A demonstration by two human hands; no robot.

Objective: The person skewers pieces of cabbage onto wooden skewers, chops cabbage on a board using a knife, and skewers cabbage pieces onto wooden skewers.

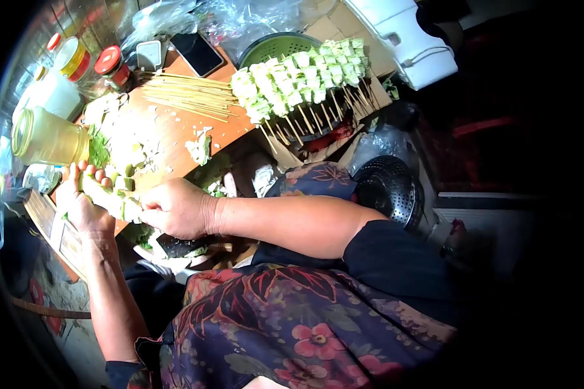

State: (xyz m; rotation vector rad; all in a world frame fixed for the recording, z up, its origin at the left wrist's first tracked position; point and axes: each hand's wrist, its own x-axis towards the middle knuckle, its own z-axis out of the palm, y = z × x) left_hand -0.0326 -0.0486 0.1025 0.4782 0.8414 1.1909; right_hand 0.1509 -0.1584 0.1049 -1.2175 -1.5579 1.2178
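Low at the table's left front edge, my left hand (84, 204) is wrapped round a skewer of pale green vegetable pieces (110, 199). At that skewer's right end, my right hand (175, 207) is closed in a pinch; the stick between its fingers is mostly hidden. Loose cut green chunks (124, 183) lie just beyond both hands. Bare bamboo sticks (188, 96) form a bundle farther back. To their right, several finished vegetable skewers (298, 78) rest in a row, stick ends pointing toward me.
Behind the skewers stands a green colander (272, 47). A phone (198, 54), a red-lidded jar (112, 66) and a jar of yellowish liquid (48, 137) are on the orange-brown table (169, 139). A metal perforated basket (389, 191) sits right of my knee. A white foam box (409, 42) is at upper right.
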